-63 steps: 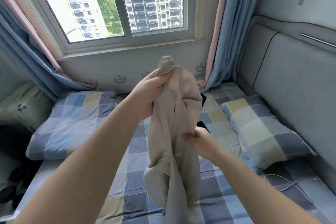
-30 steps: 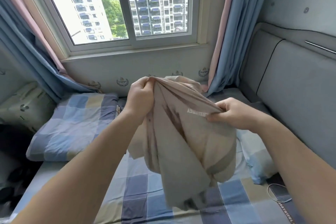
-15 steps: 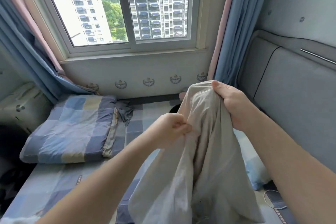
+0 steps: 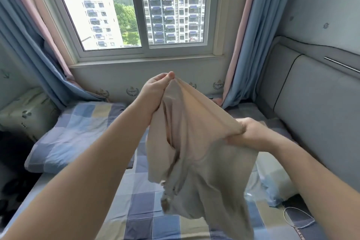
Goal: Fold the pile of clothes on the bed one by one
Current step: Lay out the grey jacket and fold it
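Bare forearms [image 4: 97, 161], uncovered as far as the frame shows, end in a bare left hand [image 4: 155, 91] and right hand [image 4: 251, 132].

A thin, matt beige garment [image 4: 198, 142] of soft, creased cloth hangs over a checked bedsheet [image 4: 144, 210] of dull woven fabric, beside a grey headboard [image 4: 321, 113] padded in smooth upholstery with a shiny metal strip [image 4: 341, 65], near matt blue cloth curtains [image 4: 259, 35].

We log the garment [image 4: 194, 142] as plain beige-tan; the darker streaks are possibly just shadow. The bed sheet [image 4: 144, 210] is checked blue, navy and cream, and the folded bedding [image 4: 78, 132] at the bed's left edge has the same check. The curtains [image 4: 251, 45] are blue, pink-edged. The headboard [image 4: 311, 113] is grey. The wall [image 4: 132, 76] is pale with navy crests.
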`<action>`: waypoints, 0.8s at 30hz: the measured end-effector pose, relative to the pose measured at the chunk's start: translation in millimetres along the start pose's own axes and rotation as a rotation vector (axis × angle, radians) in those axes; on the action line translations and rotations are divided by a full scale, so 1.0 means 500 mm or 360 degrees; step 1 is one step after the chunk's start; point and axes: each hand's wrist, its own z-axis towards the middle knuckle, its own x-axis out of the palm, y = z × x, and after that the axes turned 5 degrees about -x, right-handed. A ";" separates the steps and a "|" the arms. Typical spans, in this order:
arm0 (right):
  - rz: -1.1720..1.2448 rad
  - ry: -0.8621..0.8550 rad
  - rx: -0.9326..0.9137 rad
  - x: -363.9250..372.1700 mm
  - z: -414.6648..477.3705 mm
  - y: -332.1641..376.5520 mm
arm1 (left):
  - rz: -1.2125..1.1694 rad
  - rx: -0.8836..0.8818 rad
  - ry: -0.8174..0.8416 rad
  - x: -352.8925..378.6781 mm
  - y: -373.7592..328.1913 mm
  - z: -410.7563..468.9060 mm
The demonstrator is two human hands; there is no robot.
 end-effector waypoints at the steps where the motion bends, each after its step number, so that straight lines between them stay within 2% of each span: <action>1: -0.0023 -0.0005 -0.0001 0.003 -0.002 -0.001 | 0.0094 0.0029 -0.0053 -0.005 -0.006 0.009; 4: 0.0259 -0.0125 -0.0127 -0.007 -0.004 0.022 | 0.0329 0.0012 -0.0322 -0.033 -0.003 0.042; 6: 0.0600 -0.0173 -0.0158 -0.011 -0.002 0.056 | 0.0441 -0.0029 -0.0337 -0.042 0.017 0.056; 8: 0.0843 -0.0269 -0.0137 -0.009 0.008 0.092 | 0.0776 0.0093 -0.0273 -0.033 0.042 0.038; 10: 0.1000 -0.0390 -0.0113 -0.012 0.016 0.124 | 0.0960 0.0207 -0.0038 -0.012 0.073 0.007; 13: 0.1242 -0.0399 -0.0111 -0.024 0.013 0.160 | 0.0940 0.0003 0.0657 0.021 0.125 -0.055; 14: 0.1295 -0.0377 -0.0116 -0.029 0.011 0.165 | 0.0966 -0.0044 0.0770 0.030 0.146 -0.067; 16: 0.1282 -0.0361 -0.0132 -0.041 0.007 0.169 | 0.1060 0.0055 0.0660 0.035 0.177 -0.069; 21: 0.0813 -0.0574 -0.0062 -0.085 0.009 0.134 | 0.1107 0.0322 0.0291 -0.005 0.170 -0.037; 24: 0.1025 -0.0619 -0.0032 -0.122 0.009 0.099 | 0.1167 0.0406 0.0134 -0.029 0.116 -0.033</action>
